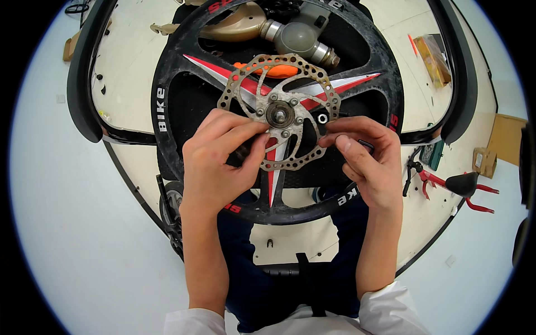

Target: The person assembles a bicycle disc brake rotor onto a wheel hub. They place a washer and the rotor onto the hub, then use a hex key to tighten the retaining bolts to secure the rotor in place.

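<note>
A disc brake rotor (305, 134) of perforated silver metal is fixed by several bolts around the hub (280, 115) of a black bicycle wheel (167, 61) with red and white spokes. My left hand (218, 153) is closed, its thumb and index fingertips pinched together at the rotor just left of the hub; anything between them is hidden. Beside the rotor's right edge, my right hand (368, 153) is closed with curled fingers around a small dark object I cannot make out. A silver nut (322, 118) shows between the rotor and the right hand.
Under the wheel is a black chair seat with black armrests (84, 72) (463, 72). An orange handle (279, 71) lies behind the rotor; a tan and grey part with metal collars (296, 40) lies beyond. At right are a red frame-like part (438, 178) and a cardboard box (484, 162).
</note>
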Motion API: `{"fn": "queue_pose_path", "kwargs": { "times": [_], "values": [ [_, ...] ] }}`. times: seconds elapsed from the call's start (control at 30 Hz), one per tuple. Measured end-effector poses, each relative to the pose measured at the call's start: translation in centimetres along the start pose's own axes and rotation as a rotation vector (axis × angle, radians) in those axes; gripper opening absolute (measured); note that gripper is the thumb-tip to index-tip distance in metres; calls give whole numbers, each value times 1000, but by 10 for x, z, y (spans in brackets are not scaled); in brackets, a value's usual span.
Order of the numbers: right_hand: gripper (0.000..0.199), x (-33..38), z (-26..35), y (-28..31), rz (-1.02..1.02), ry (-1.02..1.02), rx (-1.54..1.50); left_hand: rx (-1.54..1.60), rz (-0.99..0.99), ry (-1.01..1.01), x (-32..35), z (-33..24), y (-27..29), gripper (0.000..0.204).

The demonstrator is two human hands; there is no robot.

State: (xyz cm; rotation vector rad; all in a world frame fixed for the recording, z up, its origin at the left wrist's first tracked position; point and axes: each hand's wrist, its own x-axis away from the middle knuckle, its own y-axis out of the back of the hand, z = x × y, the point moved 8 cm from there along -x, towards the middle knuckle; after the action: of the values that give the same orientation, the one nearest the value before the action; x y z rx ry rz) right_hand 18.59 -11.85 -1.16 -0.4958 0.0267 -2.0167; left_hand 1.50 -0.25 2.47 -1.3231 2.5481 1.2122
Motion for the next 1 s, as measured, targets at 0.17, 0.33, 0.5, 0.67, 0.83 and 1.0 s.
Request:
{"fn": "queue_pose_path", "kwargs": {
  "times": [0.17,0.33,0.5,0.67,0.83,1.0],
  "values": [
    [22,1,2,5,-5,18,36,-33,-25,-16,-1,-4,0,20],
    [22,1,3,6,3,5,22,-62,-51,-13,-1,-4,0,21],
    [21,1,3,7,7,26,32,-63,-72,-32,-1,-6,-1,20],
    [21,1,3,9,6,38,43,-34,-42,-67,0,-5,-4,20],
    [20,2,4,9,4,43,56,-56,-48,-2,-1,-6,-1,19],
    [20,1,1,12,17,46,64,-59,-88,25,-1,-3,0,18]
  ]
}}
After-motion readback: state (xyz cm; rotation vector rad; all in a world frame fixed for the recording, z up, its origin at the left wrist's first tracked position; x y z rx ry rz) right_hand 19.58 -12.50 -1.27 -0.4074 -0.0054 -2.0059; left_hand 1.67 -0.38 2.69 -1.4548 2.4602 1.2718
